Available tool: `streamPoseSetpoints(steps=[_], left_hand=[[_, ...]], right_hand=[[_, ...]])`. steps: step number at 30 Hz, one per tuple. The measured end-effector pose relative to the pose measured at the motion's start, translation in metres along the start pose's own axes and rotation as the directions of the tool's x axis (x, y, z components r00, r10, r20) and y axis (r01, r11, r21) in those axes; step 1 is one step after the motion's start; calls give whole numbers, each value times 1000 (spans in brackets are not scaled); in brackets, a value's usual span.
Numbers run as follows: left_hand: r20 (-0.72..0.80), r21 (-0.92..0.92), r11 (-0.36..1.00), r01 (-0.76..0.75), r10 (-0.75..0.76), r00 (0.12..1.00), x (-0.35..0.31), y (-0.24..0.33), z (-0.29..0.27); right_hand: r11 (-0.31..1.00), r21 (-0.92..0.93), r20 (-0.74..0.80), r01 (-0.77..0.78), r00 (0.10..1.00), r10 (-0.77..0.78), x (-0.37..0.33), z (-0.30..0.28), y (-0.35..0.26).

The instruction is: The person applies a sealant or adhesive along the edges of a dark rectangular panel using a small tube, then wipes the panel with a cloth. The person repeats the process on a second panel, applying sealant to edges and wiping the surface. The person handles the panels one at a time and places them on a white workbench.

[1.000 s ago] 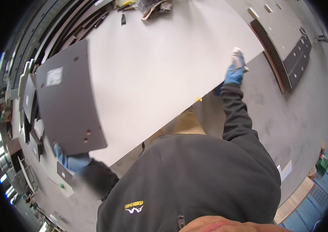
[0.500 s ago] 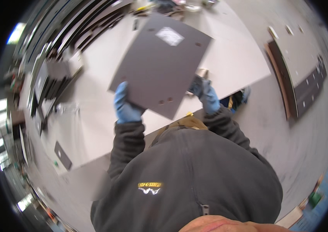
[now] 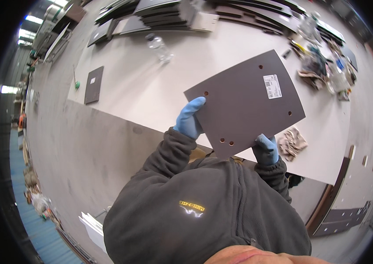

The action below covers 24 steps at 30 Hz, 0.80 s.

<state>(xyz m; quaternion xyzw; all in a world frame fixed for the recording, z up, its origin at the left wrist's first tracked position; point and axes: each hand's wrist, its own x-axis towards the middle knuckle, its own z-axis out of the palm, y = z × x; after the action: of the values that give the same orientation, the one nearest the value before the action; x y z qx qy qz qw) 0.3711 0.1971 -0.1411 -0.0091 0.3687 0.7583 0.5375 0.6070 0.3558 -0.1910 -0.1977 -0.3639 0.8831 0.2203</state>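
Observation:
Between my two gloved hands I hold a dark grey furniture panel (image 3: 243, 105), tilted above the white table (image 3: 129, 92). It has several drilled holes and a white printed label (image 3: 272, 86) near its right edge. My left hand (image 3: 190, 119) grips the panel's left edge, thumb on the face and the other fingers behind it. At the lower right edge, my right hand (image 3: 266, 149) is closed on the panel, its fingers partly hidden. A crumpled beige cloth (image 3: 292, 144) lies on the table just right of my right hand.
Stacked dark panels (image 3: 164, 17) line the table's far side. A clear plastic bottle (image 3: 160, 48) lies before them, and a small dark panel (image 3: 94, 85) at the left. Rags (image 3: 314, 66) and plastic items crowd the far right. More panels (image 3: 340, 211) stand beyond the table's right edge.
My view has turned leftward, so the table and stacks appear shifted right. The panel, still in both hands, has moved right in view and turned, its label now nearer the right.

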Motion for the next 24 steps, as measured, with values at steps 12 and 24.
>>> streamPoseSetpoints(steps=[12,24], left_hand=[[-307,61,878,-475,469,828,-100,205,-216],[-347,-44,916,-400,361,866,-119,270,-336]], right_hand=[[975,-127,254,-179,945,207,146,264,182],[973,-88,304,-214,924,231,273,390,295]])
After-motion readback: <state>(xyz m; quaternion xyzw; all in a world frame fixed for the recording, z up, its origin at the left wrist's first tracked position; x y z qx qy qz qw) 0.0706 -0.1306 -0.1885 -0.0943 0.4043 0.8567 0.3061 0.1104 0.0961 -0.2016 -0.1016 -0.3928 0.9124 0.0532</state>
